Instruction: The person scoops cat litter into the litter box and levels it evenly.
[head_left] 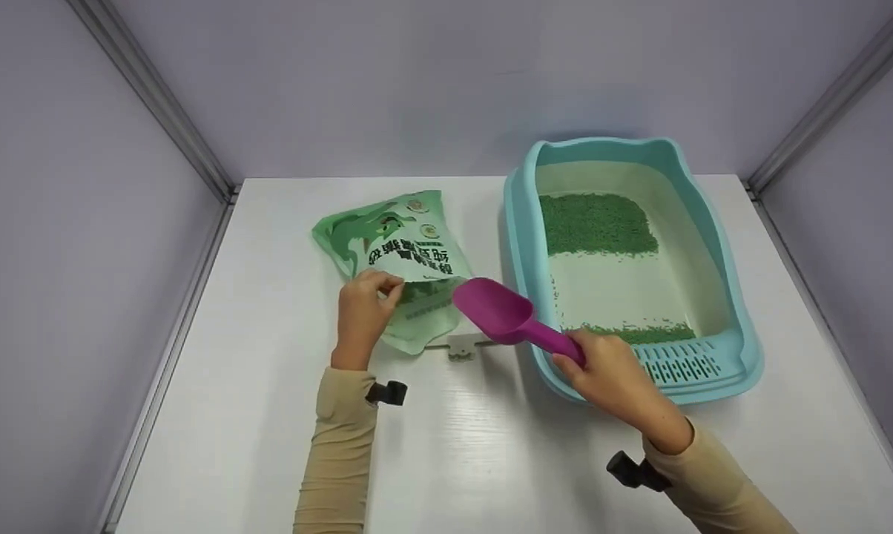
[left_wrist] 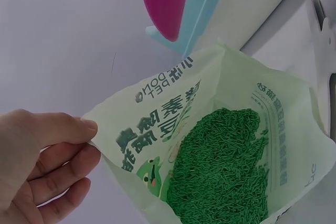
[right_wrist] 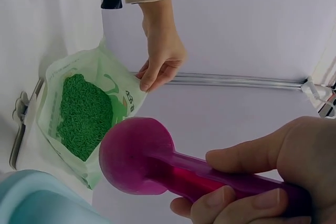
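My left hand (head_left: 365, 311) pinches the top edge of a green and white bag of cat litter (head_left: 409, 237), between thumb and forefinger. Its mouth gapes, and green litter pellets (left_wrist: 220, 171) show inside in the left wrist view. In my right hand (head_left: 613, 374) is a magenta scoop (head_left: 495, 308), gripped by the handle (right_wrist: 231, 179). The scoop's bowl hangs near the bag's mouth, left of the litter box's wall; no pellets show in it in the head view. A light blue litter box (head_left: 524, 222) stands at the right, partly under my right hand.
Green pellets (head_left: 598, 222) cover the litter box's far end, with a strip of them (head_left: 639, 334) by the slotted near ledge (head_left: 680, 363). A metal clip with a long bar (head_left: 461, 346) lies on the white table (head_left: 446, 460) by the bag. Walls rise behind and at both sides.
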{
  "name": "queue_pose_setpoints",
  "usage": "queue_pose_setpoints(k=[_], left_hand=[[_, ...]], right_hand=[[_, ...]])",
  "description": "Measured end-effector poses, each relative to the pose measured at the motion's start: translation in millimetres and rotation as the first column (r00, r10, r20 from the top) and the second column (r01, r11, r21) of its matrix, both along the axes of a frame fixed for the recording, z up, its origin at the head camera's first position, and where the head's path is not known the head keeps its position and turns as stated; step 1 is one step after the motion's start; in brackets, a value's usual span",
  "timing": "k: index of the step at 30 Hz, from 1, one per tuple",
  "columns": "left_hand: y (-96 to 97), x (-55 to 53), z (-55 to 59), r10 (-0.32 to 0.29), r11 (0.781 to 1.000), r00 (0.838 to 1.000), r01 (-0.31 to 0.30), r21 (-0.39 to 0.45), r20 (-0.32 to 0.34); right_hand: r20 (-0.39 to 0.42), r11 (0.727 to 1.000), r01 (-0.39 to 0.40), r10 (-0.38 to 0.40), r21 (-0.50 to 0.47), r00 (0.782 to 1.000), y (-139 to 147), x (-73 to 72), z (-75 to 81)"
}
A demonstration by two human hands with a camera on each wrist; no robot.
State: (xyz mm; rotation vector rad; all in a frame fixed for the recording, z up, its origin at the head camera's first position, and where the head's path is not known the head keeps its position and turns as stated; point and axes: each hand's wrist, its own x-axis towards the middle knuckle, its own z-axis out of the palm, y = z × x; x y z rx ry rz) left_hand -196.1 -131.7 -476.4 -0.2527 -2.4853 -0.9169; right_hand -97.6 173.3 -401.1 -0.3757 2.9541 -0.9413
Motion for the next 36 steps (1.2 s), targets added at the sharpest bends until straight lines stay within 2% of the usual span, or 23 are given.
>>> queue_pose_setpoints(k=[9,15,28,36], left_hand=[[-2.8,-0.6,6.4,-0.027,0.999,0.996,0.03,-0.031,0.081],[-4.8,-1.7,8.3,-0.044,0.998,0.997,0.048,-0.049,0.067],[-3.9,-1.1,6.6,-0.036,0.999,0.997,0.038,-0.035,0.061],[-4.1,-2.2,4.2,-0.038,0.999,0.998,0.04,-0.035,0.056]], right_hand=[[0.003,1.0,-0.009,0.009,0.009,1.0,-9.5,-4.0,-10.9],[0.042,1.0,-0.012,0.012,0.007,0.999,-16.6,-6.3,-18.5],[0.036,1.0,-0.015,0.015,0.015,0.999,-30.8,-8.5,-31.8],[0.064,1.0,-0.018,0.018,-0.004,0.998,-40.7,-12.4,-38.8]])
